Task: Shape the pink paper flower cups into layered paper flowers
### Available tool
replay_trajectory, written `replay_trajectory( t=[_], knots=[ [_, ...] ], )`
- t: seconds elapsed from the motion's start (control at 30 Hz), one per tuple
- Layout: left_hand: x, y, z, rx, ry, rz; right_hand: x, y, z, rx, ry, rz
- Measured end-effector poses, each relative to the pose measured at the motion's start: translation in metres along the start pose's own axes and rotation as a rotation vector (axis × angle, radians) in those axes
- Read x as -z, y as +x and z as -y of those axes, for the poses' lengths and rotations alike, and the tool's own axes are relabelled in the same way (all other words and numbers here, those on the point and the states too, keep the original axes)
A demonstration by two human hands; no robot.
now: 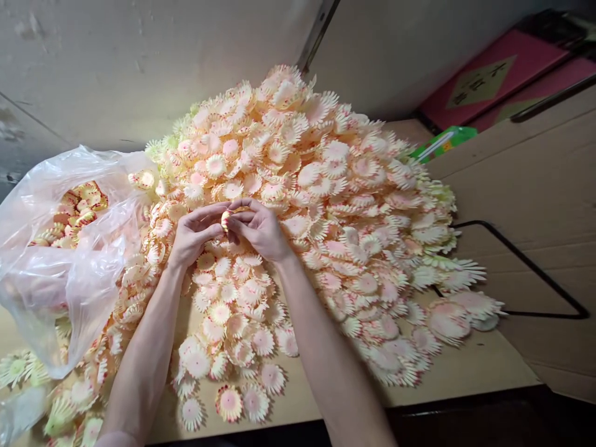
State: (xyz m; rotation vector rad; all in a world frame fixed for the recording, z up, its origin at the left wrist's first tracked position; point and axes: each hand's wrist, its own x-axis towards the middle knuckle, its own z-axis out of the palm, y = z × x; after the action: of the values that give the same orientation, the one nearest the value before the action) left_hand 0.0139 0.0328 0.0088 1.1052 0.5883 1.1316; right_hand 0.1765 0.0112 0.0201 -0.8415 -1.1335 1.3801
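Handling a petal piece this small and soft probably calls for a light touch: fingertips on the edges only, an even pull from both sides, and no hard squeeze, since the thin rim looks easy to crease or tear. Working just above the heap seems sensible, as a dropped piece would land among its like, though it might then be hard to pick out again.

The curled petal piece [226, 220], pale yellow with a reddish edge, sits right at the fingertips, between the left hand [198, 233] and the right hand [261, 230]. Both hands are nearly closed, thumbs and fingers drawn together in a pinch on it from either side; how firmly each grips, I cannot tell.

Behind the hands rises a large heap of frilled petal discs [279, 164], cream and pink with red-flecked tips. More loose discs [239, 320] spread over the counter [488, 366] between the forearms, one yellow-and-red disc [229, 403] near its front edge. Beyond the left hand, well apart from it, a translucent plastic bag [93, 279] holds crumpled yellow-and-red pieces [81, 208].
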Motion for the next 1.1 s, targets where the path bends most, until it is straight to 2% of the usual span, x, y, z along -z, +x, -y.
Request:
replay_trajectory(
  t=[0.2, 0.47, 0.63, 0.83, 0.93, 1.1],
  knots=[
    [-0.001, 0.000, 0.000, 0.017, 0.075, -0.017, 0.004, 0.003, -0.017, 0.007, 0.013, -0.108],
    [-0.004, -0.001, 0.005, -0.039, 0.187, -0.231, 0.007, 0.002, -0.013, -0.090, 0.100, 0.006],
    [-0.004, -0.001, 0.004, -0.015, 0.183, -0.192, 0.006, 0.002, -0.012, -0.054, 0.096, -0.021],
    [-0.004, 0.001, 0.002, -0.004, 0.129, -0.035, 0.009, 0.005, -0.018, -0.040, 0.123, -0.080],
    [-0.004, 0.000, 0.002, 0.018, 0.126, -0.065, 0.009, 0.006, -0.018, -0.046, 0.146, -0.076],
    [-0.005, 0.001, 0.003, 0.004, 0.146, -0.206, 0.008, 0.007, -0.016, -0.035, 0.143, -0.107]
  ],
)
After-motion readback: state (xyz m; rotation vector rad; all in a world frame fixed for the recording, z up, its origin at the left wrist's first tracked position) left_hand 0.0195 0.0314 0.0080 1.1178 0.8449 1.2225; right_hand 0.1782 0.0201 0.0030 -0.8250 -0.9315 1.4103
